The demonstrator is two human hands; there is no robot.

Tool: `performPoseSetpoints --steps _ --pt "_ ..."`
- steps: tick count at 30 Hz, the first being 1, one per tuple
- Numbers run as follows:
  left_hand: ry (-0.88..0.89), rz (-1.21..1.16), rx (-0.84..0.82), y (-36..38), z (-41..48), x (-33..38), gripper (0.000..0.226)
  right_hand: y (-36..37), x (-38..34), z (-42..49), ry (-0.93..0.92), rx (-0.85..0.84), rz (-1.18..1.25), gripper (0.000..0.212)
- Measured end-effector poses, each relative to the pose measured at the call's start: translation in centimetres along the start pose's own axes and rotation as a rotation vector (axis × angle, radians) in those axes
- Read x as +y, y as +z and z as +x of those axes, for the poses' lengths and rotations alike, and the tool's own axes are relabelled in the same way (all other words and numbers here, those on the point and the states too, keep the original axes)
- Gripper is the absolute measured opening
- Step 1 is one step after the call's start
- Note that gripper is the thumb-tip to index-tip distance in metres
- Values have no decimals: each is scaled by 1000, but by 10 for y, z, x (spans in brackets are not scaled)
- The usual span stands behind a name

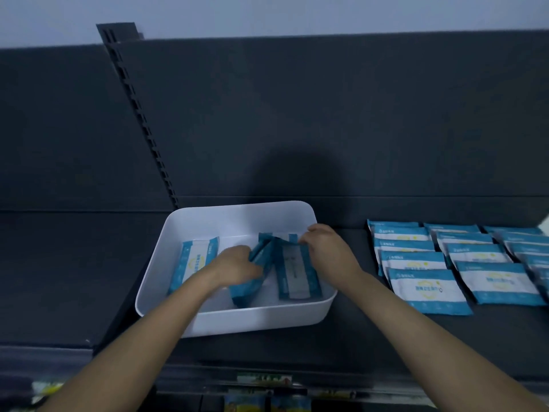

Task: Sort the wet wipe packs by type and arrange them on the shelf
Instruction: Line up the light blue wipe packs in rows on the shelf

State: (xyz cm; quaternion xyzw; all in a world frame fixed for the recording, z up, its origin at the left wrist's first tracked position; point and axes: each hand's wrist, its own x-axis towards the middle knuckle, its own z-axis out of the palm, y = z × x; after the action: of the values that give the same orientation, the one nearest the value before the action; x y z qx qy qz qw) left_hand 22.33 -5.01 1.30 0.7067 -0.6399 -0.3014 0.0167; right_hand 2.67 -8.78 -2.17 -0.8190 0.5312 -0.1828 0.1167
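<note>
A white plastic bin [237,321] sits on the dark shelf and holds three blue-and-white wet wipe packs. My left hand [237,264] grips the middle pack [252,285], which is tilted on its edge. My right hand [323,246] pinches the top end of the right pack [297,276], which lies with its back label up. A third pack [193,261] leans against the bin's left wall, untouched. To the right of the bin, overlapping rows of the same blue-and-white packs [427,288] lie flat on the shelf.
The shelf surface [371,337] is dark, with a dark back panel and a slotted upright post [139,114] behind the bin. A lower shelf edge with coloured packages [267,401] shows below. The shelf [59,278] continues left of the bin.
</note>
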Motion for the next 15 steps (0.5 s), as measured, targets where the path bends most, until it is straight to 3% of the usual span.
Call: performPoseSetpoints --steps 9,12,15 --pt "-15 -62 154 -5 -12 -49 18 -1 0 1 -110 -60 -261 41" --pt "-70 -367 260 -14 -20 -69 29 -2 -4 1 -167 -26 -340 40" --pt "-87 -699 427 -15 -26 -79 35 3 -12 8 -183 -74 -267 30"
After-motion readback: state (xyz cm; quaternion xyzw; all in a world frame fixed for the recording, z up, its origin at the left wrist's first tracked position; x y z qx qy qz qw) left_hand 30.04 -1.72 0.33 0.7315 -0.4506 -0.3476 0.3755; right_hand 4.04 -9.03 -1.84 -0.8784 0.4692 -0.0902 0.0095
